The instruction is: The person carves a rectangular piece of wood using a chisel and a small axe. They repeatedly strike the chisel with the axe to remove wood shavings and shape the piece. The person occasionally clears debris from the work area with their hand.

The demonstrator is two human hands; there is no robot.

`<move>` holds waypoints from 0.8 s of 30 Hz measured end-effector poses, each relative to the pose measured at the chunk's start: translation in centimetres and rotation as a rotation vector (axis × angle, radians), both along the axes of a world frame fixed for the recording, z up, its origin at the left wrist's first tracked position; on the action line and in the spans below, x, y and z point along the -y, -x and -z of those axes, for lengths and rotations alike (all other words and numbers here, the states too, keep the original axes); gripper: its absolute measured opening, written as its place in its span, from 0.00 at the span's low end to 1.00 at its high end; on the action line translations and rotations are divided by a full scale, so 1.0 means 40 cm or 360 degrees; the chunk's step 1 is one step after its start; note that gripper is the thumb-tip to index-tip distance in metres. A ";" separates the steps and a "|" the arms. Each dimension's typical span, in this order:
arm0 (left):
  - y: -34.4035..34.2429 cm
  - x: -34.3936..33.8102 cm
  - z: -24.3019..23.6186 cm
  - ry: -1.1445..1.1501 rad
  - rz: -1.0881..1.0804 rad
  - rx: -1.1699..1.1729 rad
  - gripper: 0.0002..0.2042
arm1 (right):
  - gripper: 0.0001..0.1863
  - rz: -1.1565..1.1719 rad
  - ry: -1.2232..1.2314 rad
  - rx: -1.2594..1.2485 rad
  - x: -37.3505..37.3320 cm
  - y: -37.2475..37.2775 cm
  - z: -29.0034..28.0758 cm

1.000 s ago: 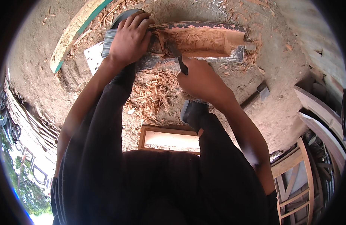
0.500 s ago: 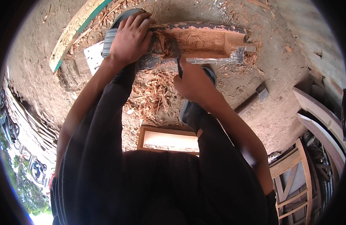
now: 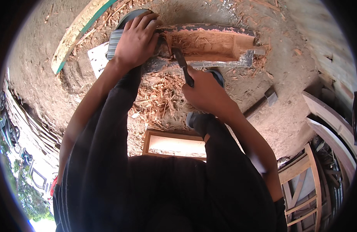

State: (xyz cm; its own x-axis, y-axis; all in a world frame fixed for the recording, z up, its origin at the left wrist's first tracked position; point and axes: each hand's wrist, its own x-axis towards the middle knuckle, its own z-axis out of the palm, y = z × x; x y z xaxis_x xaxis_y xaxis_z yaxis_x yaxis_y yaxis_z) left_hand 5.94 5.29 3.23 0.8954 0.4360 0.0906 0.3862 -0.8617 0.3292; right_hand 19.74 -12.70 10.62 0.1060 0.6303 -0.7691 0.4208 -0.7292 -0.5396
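Note:
A hollowed wooden piece [image 3: 205, 44] with flaking dark paint lies crosswise on the ground. My left hand [image 3: 136, 42] is on its left end, over my foot in a striped sandal [image 3: 113, 44], its bent fingers curled over something I cannot make out. My right hand [image 3: 203, 89] is closed round the dark handle of a flat-bladed tool [image 3: 180, 60], whose tip is inside the wood near the left end of the pale hollow. Shavings [image 3: 159, 96] are heaped between my legs, below the piece.
A curved plank [image 3: 76, 33] with a green edge lies upper left. A wood-and-metal tool [image 3: 269, 96] lies at right. A framed rectangular board [image 3: 174, 145] is below the shavings. Curved boards [image 3: 325, 112] and a wooden frame [image 3: 302, 174] stand at the right, beside a corrugated sheet [image 3: 327, 46].
My right hand and the blade have shifted a little, first leftward, then back toward my body over the last half second. My left hand stays nearly in place.

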 end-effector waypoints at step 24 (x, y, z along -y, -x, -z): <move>-0.010 -0.002 -0.002 -0.0017 0.0042 0.0017 0.15 | 0.15 0.0137 -0.0090 0.0081 0.005 -0.029 0.031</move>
State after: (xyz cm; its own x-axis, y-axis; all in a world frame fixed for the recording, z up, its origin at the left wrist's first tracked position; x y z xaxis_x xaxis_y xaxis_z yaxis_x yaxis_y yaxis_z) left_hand 6.33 5.38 3.30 0.9056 0.4111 0.1049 0.3598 -0.8751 0.3236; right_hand 20.91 -12.92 9.37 0.1997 0.6596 -0.7246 0.3858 -0.7327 -0.5607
